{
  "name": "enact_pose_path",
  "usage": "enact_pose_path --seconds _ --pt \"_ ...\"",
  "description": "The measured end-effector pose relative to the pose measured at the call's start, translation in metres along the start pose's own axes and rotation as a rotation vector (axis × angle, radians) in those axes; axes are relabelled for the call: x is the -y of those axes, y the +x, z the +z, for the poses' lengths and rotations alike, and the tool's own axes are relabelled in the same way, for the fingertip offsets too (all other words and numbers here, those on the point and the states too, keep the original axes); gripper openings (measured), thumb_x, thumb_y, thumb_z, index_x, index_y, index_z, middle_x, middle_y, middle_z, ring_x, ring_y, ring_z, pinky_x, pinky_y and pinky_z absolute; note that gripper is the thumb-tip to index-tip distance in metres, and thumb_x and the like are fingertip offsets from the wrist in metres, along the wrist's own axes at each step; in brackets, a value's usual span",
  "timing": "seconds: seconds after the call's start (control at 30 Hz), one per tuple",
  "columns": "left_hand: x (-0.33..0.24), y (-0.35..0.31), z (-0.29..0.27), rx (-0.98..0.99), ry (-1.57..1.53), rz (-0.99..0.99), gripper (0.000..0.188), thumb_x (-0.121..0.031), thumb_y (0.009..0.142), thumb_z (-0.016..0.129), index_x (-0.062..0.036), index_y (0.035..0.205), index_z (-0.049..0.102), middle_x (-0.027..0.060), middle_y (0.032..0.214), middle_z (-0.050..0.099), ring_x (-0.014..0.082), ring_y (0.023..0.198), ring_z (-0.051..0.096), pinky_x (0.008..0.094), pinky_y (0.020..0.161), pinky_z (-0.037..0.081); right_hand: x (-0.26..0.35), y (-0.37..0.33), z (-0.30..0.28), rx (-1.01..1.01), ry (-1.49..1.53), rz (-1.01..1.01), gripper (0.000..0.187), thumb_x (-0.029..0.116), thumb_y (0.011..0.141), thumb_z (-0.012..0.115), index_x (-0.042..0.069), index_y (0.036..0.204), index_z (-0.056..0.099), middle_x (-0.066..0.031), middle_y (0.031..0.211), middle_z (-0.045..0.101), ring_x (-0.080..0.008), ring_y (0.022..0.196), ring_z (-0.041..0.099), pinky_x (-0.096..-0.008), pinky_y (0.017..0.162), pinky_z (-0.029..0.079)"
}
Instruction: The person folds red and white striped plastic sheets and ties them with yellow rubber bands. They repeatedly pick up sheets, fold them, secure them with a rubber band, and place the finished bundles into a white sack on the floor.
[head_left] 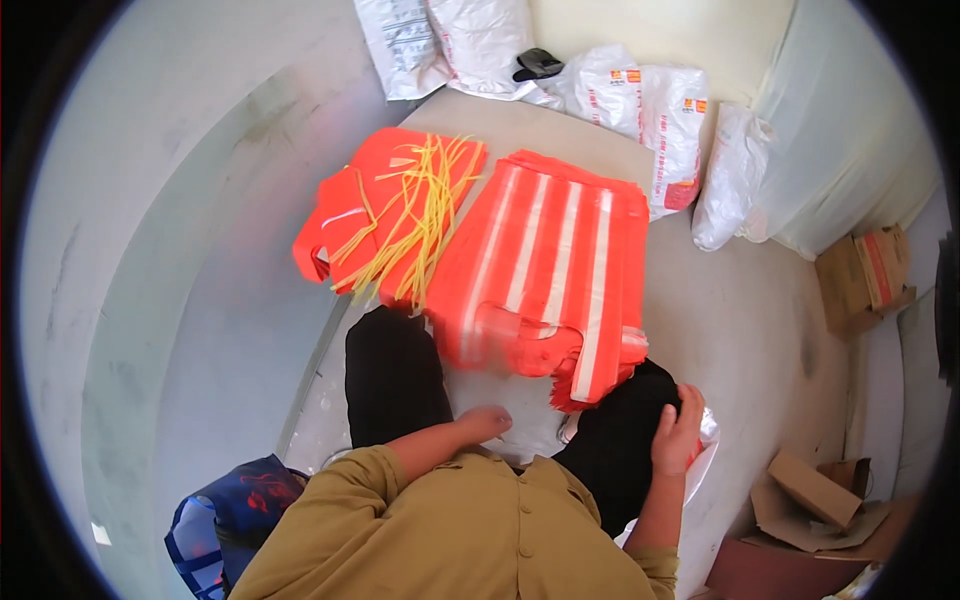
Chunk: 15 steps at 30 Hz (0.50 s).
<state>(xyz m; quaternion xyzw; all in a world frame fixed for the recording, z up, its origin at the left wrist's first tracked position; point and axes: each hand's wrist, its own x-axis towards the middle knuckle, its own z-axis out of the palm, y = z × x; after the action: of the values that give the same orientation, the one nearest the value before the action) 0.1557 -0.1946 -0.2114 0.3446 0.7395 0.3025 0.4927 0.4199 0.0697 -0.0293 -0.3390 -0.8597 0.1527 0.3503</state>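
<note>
My left hand (483,424) is held in front of my body, between my black-trousered legs. Its fingers look curled closed, and nothing shows in them. Open and empty, my right hand (680,430) rests on the side of my right knee. Just beyond my knees lies a stack of orange-red sheets with white stripes (555,250), perhaps plastic or fabric, its near edge uneven and partly smeared. To its left is another orange-red pile (365,160) of folded pieces. A loose bunch of thin yellow strips (425,215) is spread across that pile.
White woven sacks (605,95) line the far side, with a small black object (538,65) on them. Cardboard boxes (845,280) stand at the right, and flattened cardboard (810,500) lies nearer. A blue bag (245,510) sits at my lower left, beside a curved pale wall (190,300).
</note>
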Motion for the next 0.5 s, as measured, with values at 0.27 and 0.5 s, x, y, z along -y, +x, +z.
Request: enact_pose_path --seconds 0.27,0.5 --pt "0.022 0.007 0.009 0.107 0.301 0.023 0.043 -0.048 0.098 0.061 -0.0155 0.123 0.073 0.0122 0.124 0.073 0.0347 0.119 0.066 0.0445 0.103 0.051 0.018 0.019 0.030 0.169 -0.159 -0.122 0.030 0.016 0.090 0.074 0.000 0.115 0.068 -0.0191 0.122 0.069 -0.0415 0.119 0.060 -0.0513 0.105 0.048" --pt "0.015 -0.003 0.013 0.162 0.341 0.081 0.047 -0.050 0.099 0.062 -0.0154 0.129 0.069 0.0158 0.123 0.073 0.0373 0.116 0.067 0.0481 0.100 0.052 0.012 0.021 0.029 0.166 -0.181 -0.137 0.022 0.014 0.091 0.072 -0.001 0.107 0.070 -0.0187 0.116 0.071 -0.0414 0.113 0.062 -0.0517 0.104 0.048"
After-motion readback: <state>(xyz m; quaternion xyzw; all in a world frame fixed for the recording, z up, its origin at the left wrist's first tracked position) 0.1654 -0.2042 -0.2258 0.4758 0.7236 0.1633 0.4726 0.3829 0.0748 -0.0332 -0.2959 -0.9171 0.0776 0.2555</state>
